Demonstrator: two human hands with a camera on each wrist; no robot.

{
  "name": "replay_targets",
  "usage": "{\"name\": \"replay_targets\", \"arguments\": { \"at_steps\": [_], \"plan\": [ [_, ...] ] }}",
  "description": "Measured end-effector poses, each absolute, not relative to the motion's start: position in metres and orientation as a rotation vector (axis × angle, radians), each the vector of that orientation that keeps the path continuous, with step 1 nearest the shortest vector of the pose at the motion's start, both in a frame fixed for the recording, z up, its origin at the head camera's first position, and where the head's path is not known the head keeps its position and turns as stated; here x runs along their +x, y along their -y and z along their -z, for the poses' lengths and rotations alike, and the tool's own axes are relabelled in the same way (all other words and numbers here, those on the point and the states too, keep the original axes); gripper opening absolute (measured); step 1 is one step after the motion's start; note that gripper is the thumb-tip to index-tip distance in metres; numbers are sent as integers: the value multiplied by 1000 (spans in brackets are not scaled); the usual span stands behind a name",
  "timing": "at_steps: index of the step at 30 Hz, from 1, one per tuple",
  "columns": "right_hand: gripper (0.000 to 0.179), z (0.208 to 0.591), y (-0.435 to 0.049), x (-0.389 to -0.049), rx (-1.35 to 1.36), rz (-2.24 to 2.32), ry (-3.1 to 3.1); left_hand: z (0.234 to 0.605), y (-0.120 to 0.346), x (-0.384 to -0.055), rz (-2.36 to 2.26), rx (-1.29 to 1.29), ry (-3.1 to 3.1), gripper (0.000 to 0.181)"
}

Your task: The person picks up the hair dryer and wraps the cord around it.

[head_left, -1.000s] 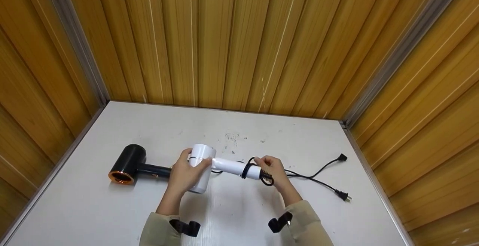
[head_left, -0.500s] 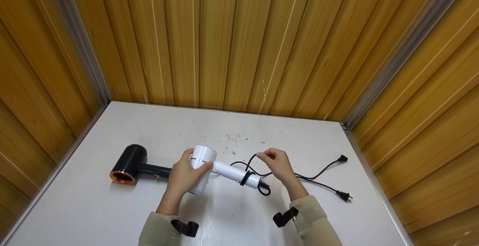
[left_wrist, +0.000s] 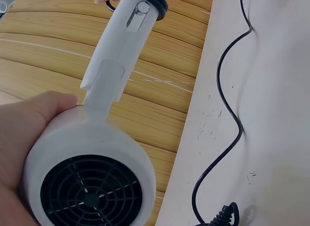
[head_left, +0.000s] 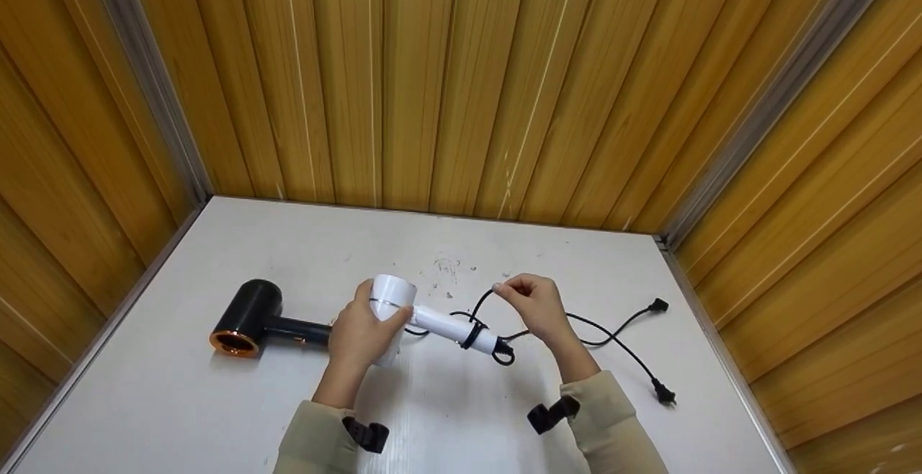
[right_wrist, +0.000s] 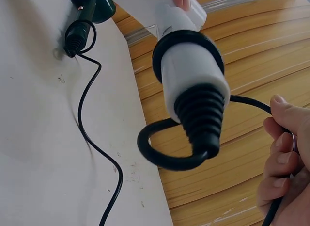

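Note:
My left hand (head_left: 358,333) grips the white hair dryer (head_left: 393,289) around its barrel, thumb over the near side. In the left wrist view the dryer's dark round grille (left_wrist: 91,192) faces the camera. Turns of black cord (right_wrist: 188,38) circle the white handle near its end, where a ribbed strain relief (right_wrist: 202,114) bends into a small loop. My right hand (head_left: 536,308) pinches a stretch of this cord between thumb and fingertips, to the right of the handle. That stretch runs from the wrapped turns to the fingers, and more cord passes through the curled fingers in the right wrist view.
A black hair dryer (head_left: 248,308) with a copper-coloured ring lies at the left of the white table (head_left: 446,423). Its thin cord (right_wrist: 82,124) snakes across the tabletop behind the hands. Two black plugs (head_left: 658,305) lie at the right. Wood-patterned walls (head_left: 410,85) enclose the table.
My right hand has moved away from the handle's end, up and to the right, drawing out a length of cord. The nearer plug has shifted slightly towards the front. The left hand keeps its grip.

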State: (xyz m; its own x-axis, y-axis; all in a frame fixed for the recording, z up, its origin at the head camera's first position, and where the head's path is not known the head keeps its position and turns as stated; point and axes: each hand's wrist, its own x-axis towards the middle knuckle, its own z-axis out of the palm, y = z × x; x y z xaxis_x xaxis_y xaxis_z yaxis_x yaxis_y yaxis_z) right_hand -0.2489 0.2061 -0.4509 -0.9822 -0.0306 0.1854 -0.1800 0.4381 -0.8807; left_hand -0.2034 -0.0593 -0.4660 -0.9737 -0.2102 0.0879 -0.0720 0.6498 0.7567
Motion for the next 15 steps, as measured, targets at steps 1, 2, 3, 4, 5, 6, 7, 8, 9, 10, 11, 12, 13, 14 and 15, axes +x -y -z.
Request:
{"name": "replay_targets", "arguments": {
  "at_steps": [1, 2, 3, 4, 5, 6, 7, 8, 9, 10, 11, 12, 13, 14, 15],
  "plan": [
    [13, 450, -205, -248, 192, -1586, 2536, 466, 59, -204, 1214, 234, 2691, 78],
    [12, 449, -204, -247, 199, -1584, 2532, 467, 59, -204, 1204, 237, 2684, 78],
    [11, 447, -203, -245, 207, -1578, 2527, 467, 58, -204, 1194, 239, 2676, 78],
    [11, 445, -202, -244, 220, -1571, 2520, 468, 58, -205, 1188, 242, 2668, 78],
    [10, 444, -200, -242, 233, -1566, 2516, 468, 57, -205, 1187, 244, 2658, 78],
    [10, 443, -199, -241, 247, -1563, 2513, 469, 57, -205, 1189, 248, 2649, 78],
    [10, 441, -198, -239, 259, -1556, 2516, 469, 57, -205, 1194, 256, 2642, 78],
    [10, 439, -197, -237, 275, -1547, 2519, 470, 57, -205, 1201, 264, 2636, 78],
    [10, 438, -196, -235, 295, -1542, 2521, 470, 56, -205, 1208, 273, 2629, 78],
    [11, 436, -195, -233, 320, -1538, 2522, 470, 56, -206, 1214, 280, 2624, 79],
    [12, 435, -194, -231, 344, -1533, 2522, 470, 56, -206, 1219, 288, 2619, 79],
    [12, 434, -194, -229, 373, -1523, 2521, 470, 56, -206, 1223, 296, 2614, 79],
    [13, 433, -193, -227, 403, -1509, 2519, 471, 55, -206, 1222, 303, 2610, 79],
    [14, 432, -193, -225, 433, -1495, 2514, 471, 55, -206, 1221, 308, 2606, 80],
    [15, 431, -192, -223, 456, -1475, 2511, 471, 55, -206, 1217, 313, 2601, 80]
  ]
}}
